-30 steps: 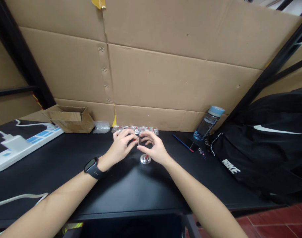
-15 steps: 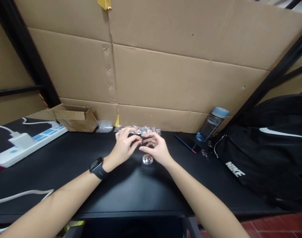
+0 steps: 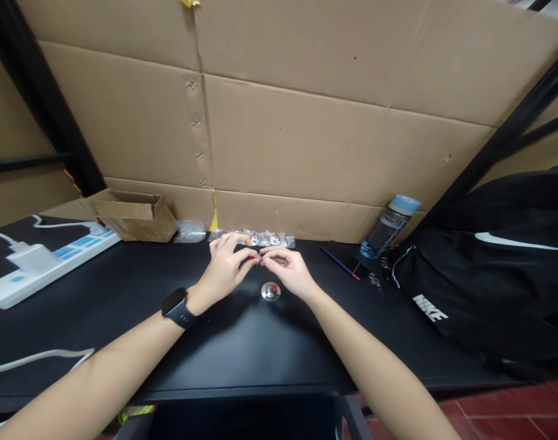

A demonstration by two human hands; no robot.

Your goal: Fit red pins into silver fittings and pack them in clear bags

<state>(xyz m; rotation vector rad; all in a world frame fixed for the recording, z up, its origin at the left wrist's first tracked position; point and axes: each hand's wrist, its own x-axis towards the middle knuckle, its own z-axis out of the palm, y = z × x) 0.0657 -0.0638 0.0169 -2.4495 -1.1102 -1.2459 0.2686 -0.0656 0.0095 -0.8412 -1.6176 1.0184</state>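
Fingers pinched, my left hand [image 3: 228, 266] holds a thin metal disc [image 3: 259, 259], seen edge-on, with a bit of red on its left side. My right hand [image 3: 288, 269] meets it from the other side, thumb and fingertips brought together at the disc. Most of the disc is hidden by fingers. Just below the hands, a round silver disc with a red raised middle [image 3: 270, 292] lies flat on the black table [image 3: 242, 360]. Behind the hands is a row of clear plastic packets [image 3: 274, 239] with silver and red pieces in them.
A small open cardboard box [image 3: 136, 217] and clear plastic wrap [image 3: 190, 231] stand at the back left, near a white power strip [image 3: 81, 249]. To the right are a phone [image 3: 345, 260], keys [image 3: 375, 283], a water bottle [image 3: 389, 229] and a black bag [image 3: 480, 287]. Cardboard [image 3: 329, 134] walls the back.
My right thumb and fingers, apart before, have closed in on the disc. My left hand keeps its pinch. The whole view has shifted slightly.
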